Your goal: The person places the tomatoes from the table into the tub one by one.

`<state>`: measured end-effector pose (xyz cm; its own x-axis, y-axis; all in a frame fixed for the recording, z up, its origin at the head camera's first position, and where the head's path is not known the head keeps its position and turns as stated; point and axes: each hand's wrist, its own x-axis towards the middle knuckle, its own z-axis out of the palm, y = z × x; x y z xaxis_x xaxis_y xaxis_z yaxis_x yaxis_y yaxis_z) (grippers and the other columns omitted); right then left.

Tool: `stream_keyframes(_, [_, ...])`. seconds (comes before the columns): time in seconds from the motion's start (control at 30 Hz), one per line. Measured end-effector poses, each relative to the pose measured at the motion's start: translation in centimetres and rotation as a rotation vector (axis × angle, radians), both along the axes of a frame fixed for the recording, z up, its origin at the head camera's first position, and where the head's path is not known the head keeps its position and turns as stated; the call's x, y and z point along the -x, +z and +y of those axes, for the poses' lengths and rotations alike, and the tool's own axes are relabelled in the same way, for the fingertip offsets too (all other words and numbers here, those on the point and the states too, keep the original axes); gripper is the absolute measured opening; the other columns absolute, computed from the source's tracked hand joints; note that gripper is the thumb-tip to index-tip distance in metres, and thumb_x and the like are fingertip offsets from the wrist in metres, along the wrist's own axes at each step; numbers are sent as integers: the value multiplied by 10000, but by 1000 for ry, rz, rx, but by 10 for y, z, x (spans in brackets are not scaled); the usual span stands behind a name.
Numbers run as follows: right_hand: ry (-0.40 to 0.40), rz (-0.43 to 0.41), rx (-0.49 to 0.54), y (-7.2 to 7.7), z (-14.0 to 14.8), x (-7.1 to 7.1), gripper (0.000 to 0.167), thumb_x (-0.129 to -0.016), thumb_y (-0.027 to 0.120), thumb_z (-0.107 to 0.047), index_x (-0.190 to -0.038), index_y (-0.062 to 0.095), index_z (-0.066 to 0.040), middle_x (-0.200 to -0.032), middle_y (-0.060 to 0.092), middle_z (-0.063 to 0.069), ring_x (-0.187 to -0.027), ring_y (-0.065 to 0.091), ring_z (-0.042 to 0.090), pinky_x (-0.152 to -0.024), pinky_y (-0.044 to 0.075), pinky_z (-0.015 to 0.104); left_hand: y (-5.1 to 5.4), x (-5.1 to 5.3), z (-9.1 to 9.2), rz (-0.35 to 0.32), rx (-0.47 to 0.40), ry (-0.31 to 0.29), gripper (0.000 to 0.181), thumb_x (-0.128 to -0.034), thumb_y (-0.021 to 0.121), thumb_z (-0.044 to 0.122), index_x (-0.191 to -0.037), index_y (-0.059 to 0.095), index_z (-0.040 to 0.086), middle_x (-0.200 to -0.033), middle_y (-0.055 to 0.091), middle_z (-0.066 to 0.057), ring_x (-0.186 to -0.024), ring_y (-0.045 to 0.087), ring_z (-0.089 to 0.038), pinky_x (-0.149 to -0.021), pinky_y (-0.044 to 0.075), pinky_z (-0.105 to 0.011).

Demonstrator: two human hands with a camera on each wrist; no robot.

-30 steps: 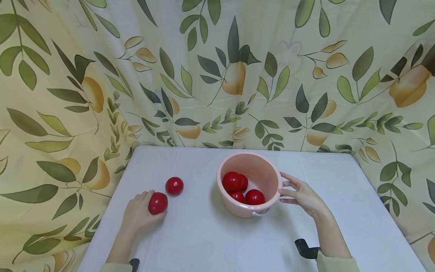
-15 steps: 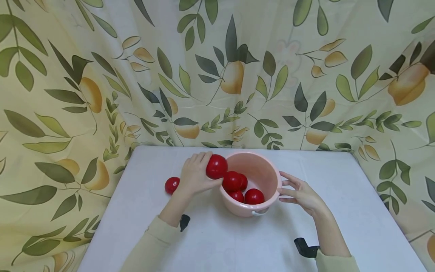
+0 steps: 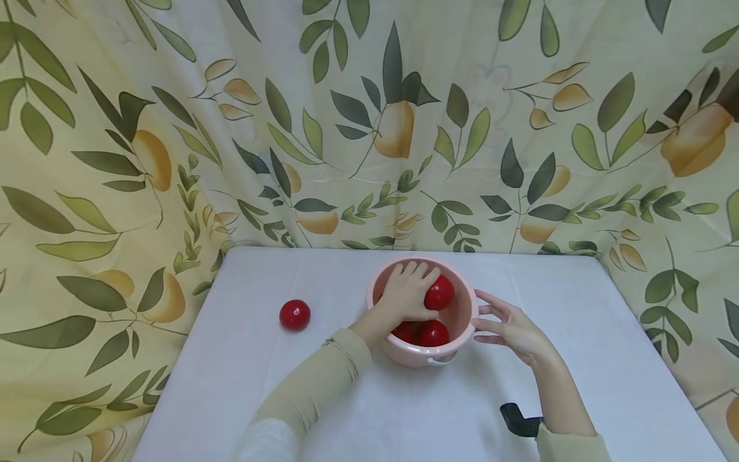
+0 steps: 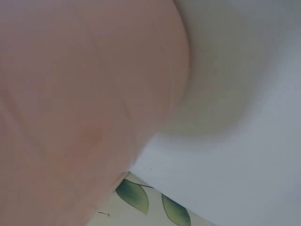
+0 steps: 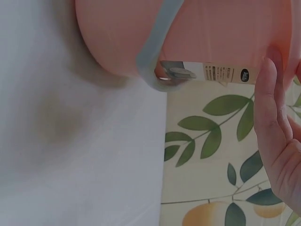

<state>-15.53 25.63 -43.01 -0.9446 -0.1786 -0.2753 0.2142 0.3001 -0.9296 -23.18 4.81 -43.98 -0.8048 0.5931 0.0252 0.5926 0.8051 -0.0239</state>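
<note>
In the head view my left hand [image 3: 407,292] reaches down into a pink bucket [image 3: 416,356]. Its fingers and thumb grip a glossy red ball [image 3: 439,292] inside the rim. Two more red balls show below that hand, one of them the ball at the near wall [image 3: 433,333]; others are partly hidden by the hand. My right hand [image 3: 514,330] touches the bucket's right rim with its fingers extended. In the right wrist view, straight fingers [image 5: 267,94] lie against the outer wall under the rim. Only the bucket's outside [image 4: 94,84] fills the left wrist view, with no hand showing.
A single red ball [image 3: 295,315] lies on the white table [image 3: 346,410] left of the bucket. The bucket's pale handle [image 3: 442,361] hangs down its near side. Behind the table hangs a leaf-and-fruit patterned curtain [image 3: 323,192].
My left hand has carried a red ball from the table's left side, up over the bucket's rim and down inside it. The right hand has stayed at the rim.
</note>
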Motion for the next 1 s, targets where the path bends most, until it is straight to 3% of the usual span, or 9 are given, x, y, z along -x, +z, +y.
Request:
stream_keyframes(0.3, [2,12,2,-1,0,0,721,-850,647,-172,-1438,245,-63,-1191,439,275,-883,629,158,-740,552,384,-15,11,14,20,292,-27,794,-723,572,667,-1364,294,289,-1324,399,43,-1196,333,-151,-982,358,-343])
stream_keyframes(0.57, [-6,0,2,-2,0,0,728,-849,651,-183,-1441,243,-72,-1203,432,270,-888,634,161,-759,542,408,-22,9,18,-8,510,-21,804,-780,557,618,-1434,176,345,-1347,386,63,-1201,338,-138,-981,348,-326])
stream_keyframes(0.83, [-5,7,-1,-2,0,-1,720,-851,648,-185,-1440,248,-71,-1198,435,267,-882,631,151,-747,550,380,-19,5,17,-1,558,2,832,-787,546,619,-1446,105,365,-1348,365,63,-1218,327,-135,-1002,341,-317])
stream_keyframes(1.0, [-5,8,-2,-2,-1,-1,716,-854,643,-179,-1440,247,-70,-1195,439,272,-882,636,157,-743,552,375,-12,3,11,70,488,-37,834,-777,509,664,-1441,132,327,-1399,294,51,-1270,262,-153,-1059,281,-338])
